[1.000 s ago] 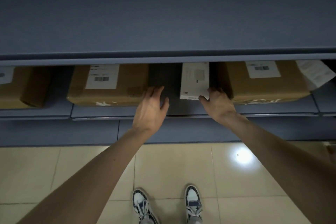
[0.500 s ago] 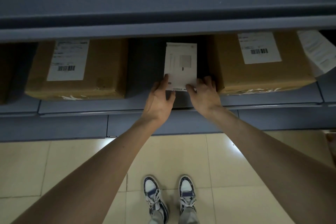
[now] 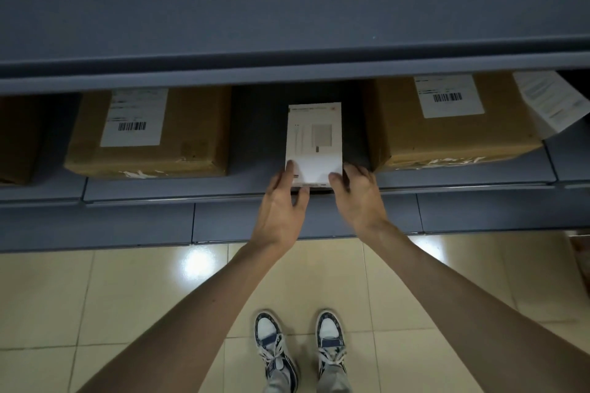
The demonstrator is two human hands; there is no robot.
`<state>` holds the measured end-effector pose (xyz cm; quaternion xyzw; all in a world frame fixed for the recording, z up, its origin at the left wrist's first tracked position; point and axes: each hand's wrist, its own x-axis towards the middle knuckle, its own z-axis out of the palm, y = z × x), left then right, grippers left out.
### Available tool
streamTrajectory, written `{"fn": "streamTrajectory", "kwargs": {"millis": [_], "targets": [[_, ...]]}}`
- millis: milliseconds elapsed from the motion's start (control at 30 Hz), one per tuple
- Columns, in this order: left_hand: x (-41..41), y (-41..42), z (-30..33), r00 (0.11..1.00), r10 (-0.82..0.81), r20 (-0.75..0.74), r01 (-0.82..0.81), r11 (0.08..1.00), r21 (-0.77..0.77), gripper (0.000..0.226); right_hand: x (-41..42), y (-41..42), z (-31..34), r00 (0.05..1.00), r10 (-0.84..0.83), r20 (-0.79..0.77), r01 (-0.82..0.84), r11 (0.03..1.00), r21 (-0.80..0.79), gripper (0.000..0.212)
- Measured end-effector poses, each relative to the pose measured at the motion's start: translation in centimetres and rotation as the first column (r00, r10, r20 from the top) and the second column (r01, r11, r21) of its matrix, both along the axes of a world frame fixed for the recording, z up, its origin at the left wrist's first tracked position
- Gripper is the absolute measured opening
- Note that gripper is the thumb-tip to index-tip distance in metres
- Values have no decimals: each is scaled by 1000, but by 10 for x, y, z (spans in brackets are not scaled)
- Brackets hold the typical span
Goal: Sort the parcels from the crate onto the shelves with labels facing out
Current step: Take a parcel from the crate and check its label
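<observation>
A small white box [image 3: 314, 140] stands upright on the grey shelf [image 3: 463, 183], in the gap between two brown cardboard parcels, its printed face turned outward. The left hand [image 3: 281, 201] holds the box at its lower left corner: fingers lie up the left edge and the thumb curls under the bottom edge, so this grip is pinching the box. The right hand [image 3: 359, 193] holds the lower right corner, thumb on the front face and fingers wrapped round the right side, likewise pinching the box. The left parcel [image 3: 150, 134] sits on the same shelf, well apart from the box, with a white barcode label [image 3: 134, 118] facing out. The right parcel [image 3: 453, 121] sits just beside the right hand, its own barcode label [image 3: 447, 95] also facing out. A loose white sheet [image 3: 549, 99] hangs tilted at that parcel's right edge. A third brown parcel [image 3: 19, 137] is partly visible at the far left; whether it carries a label cannot be told. An upper shelf [image 3: 287, 9] overhangs the row. Below, the person's two sneakers [image 3: 274, 348] stand on a pale tiled floor [image 3: 95, 297] that shows bright reflections.
</observation>
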<state>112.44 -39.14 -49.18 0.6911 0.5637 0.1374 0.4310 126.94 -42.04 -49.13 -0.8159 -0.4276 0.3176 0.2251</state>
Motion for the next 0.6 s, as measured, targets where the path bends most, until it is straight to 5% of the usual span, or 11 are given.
{"fn": "streamTrajectory", "kwargs": {"millis": [133,200,600], "targets": [[7,0,1,999,-26,31,27,1000,-1,30,3,0,17,978,-128,-162,146,984,103,32],[10,1,1,999,-26,47,26,1000,-1,36,5,0,23,977,-146,-154,171,970,171,35],[8,25,18,967,154,202,-153,988,-21,34,-32,4,36,986,51,-161,11,933,360,33]]}}
